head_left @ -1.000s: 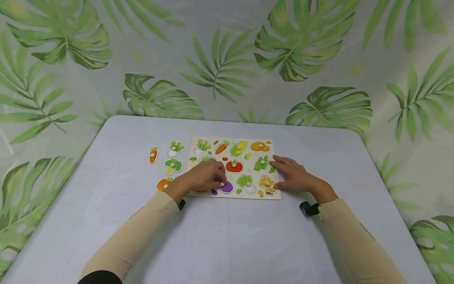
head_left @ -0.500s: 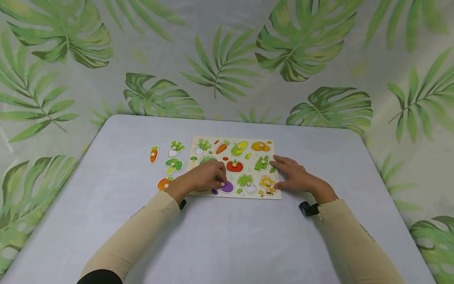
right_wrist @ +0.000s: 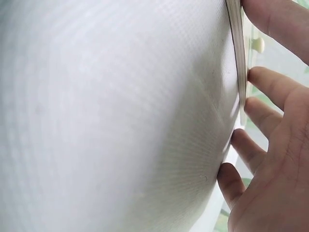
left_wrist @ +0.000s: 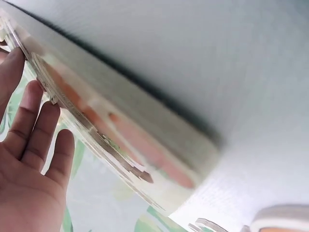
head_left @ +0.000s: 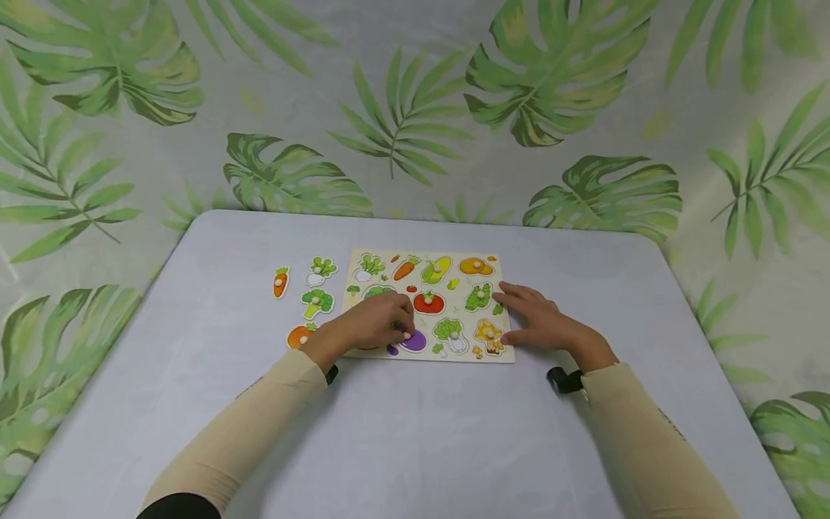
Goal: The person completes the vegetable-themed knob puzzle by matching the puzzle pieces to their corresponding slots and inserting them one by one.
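Note:
A wooden vegetable puzzle board lies flat on the table. My left hand reaches over its lower left part and pinches the small knob of the purple eggplant piece, which sits at its place on the board. In the left wrist view the fingers extend along the board's surface. My right hand rests with spread, nearly straight fingers at the board's right edge, beside the mushroom piece and the green asparagus piece. The left hand and wrist cover part of the board's left side.
Left of the board lie a loose carrot piece, a white radish piece, a broccoli piece and an orange pumpkin piece, the last partly behind the left wrist. A white cloth covers the table; a leaf-patterned curtain hangs behind it.

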`<state>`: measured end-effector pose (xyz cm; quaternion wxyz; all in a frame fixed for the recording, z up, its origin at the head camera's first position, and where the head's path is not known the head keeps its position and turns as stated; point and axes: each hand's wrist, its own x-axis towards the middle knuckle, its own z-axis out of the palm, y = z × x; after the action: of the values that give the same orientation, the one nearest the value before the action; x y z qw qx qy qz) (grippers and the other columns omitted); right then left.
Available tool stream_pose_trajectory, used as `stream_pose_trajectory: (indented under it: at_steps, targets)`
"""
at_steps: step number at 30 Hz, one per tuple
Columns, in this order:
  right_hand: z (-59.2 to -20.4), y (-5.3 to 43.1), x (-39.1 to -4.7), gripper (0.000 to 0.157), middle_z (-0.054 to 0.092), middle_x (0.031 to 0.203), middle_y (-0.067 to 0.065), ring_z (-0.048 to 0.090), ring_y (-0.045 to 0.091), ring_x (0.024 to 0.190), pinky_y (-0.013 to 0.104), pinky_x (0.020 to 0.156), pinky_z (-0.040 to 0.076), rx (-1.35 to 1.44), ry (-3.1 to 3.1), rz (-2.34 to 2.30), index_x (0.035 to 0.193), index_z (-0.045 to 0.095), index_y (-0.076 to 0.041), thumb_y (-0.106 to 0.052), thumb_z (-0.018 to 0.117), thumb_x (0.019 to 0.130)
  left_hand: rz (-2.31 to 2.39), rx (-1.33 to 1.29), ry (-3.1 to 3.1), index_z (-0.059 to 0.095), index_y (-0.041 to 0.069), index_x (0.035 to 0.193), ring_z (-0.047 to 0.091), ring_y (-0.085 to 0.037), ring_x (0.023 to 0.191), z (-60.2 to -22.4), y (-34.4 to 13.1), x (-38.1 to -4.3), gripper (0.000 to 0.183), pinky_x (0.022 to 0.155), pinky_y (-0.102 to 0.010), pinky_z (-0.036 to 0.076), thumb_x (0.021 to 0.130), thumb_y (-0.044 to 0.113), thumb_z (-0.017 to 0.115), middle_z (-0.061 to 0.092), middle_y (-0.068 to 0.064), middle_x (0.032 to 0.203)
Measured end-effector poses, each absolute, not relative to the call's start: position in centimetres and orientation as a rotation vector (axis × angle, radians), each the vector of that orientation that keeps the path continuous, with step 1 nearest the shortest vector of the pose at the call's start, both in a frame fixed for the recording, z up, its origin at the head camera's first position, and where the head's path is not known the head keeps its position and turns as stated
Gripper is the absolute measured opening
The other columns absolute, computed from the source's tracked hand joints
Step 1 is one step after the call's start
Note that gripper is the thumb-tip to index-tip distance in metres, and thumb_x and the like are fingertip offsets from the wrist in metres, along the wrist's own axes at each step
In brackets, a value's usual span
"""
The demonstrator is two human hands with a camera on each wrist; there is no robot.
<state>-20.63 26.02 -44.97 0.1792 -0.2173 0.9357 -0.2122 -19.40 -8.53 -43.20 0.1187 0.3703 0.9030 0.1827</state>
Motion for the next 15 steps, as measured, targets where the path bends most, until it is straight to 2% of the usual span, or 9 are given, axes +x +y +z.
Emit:
stream_pose_trajectory:
  at_steps: [15]
  targets:
    - [-44.75, 25.82, -20.58, 0.083, 0.017, 0.167, 0.013, 0.011, 0.045, 0.152, 0.076, 0.113, 0.014, -0.601, 2.633, -0.601, 0.154, 0.036, -0.013, -0.033, 0.078, 0.084, 0.556, 1.018, 2.649, 0.079, 0.018, 0.097, 0.050, -0.014, 0.096, -43.51, -8.56, -19.34, 0.009, 0.088, -0.030, 0.048, 0.090, 0.019, 0.073, 0.063, 0.001, 0.105]
